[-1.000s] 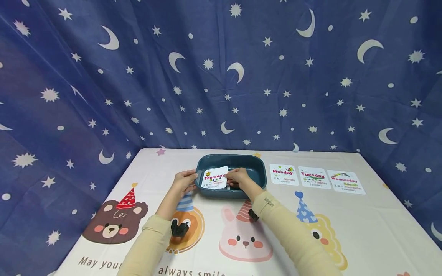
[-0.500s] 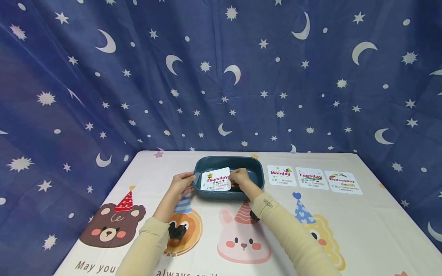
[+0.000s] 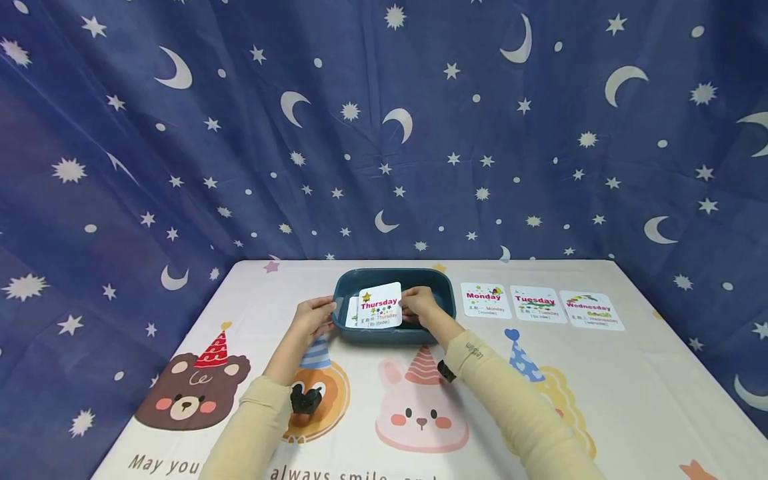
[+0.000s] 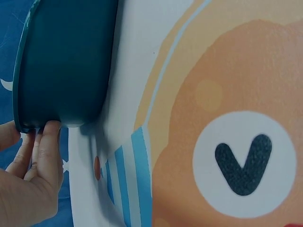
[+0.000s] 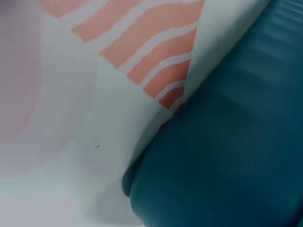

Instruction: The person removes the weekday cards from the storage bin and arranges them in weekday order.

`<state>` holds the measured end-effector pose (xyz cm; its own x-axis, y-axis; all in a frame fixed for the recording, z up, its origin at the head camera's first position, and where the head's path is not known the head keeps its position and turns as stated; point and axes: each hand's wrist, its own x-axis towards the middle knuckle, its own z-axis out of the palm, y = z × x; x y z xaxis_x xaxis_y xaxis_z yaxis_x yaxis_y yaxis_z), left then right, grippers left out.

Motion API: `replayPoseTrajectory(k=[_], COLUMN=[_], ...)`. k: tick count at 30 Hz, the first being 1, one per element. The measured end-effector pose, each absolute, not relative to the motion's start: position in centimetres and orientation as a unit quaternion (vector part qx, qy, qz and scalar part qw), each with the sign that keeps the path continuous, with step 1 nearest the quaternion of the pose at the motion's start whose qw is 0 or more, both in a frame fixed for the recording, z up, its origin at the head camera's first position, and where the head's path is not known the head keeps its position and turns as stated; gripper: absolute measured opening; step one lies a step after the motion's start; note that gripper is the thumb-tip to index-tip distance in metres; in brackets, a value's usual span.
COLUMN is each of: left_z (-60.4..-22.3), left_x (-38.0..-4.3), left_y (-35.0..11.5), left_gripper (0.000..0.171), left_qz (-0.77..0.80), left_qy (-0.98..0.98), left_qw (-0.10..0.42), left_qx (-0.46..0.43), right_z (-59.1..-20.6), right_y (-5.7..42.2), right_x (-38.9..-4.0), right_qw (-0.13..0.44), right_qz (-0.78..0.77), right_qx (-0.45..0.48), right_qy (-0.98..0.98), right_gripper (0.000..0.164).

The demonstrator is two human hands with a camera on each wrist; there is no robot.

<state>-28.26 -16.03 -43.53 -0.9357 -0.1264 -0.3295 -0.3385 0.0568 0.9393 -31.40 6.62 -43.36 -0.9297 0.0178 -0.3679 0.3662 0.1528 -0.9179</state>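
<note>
Shifted rightward over half a second, the white, rounded-square "Thursday" card (image 3: 381, 308) is over the dark-teal plastic tray (image 3: 393, 337) near the far edge of the worktop (image 3: 648, 400), baring another white card (image 3: 352, 312). If the right hand (image 3: 421, 307) slackens, it could slip back; that grip is clamped on the card's right edge, while the left hand (image 3: 315, 317) pinches the tray's left rim.

The person wears pale cream-yellow sleeves, plain and fairly close-fitting, with soft creases in the cloth. The left sleeve (image 3: 252, 427) stops short of the wrist in a broad cuff, leaving the left hand (image 3: 312, 319) bare. The right sleeve (image 3: 522, 413) ends likewise above a bare right hand (image 3: 422, 303), its cuff marked with small dark lettering (image 3: 474, 351), hard to read. Beside the left cuff shows a forked black piece (image 3: 306, 399); beside the right, a smaller black lump (image 3: 446, 371).
</note>
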Motion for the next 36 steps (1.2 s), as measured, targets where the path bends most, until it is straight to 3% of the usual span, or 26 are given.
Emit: replayPoseTrajectory(k=[21, 36], left_z=[-43.7, -43.5], left_x=[-28.4, -28.3], left_y=[-16.1, -16.2], left_gripper=[0.039, 0.040], left_qz=[0.670, 0.672], left_qy=[0.721, 0.719], left_qw=[0.073, 0.077], left_qx=[-0.157, -0.158], right_z=[-39.3, -39.2], right_y=[8.4, 10.9], right_x=[-29.2, -27.3], right_qw=[0.104, 0.099], right_qz=[-0.651, -0.639], right_qx=[0.058, 0.005], right_qy=[0.749, 0.763], right_gripper=[0.025, 0.048])
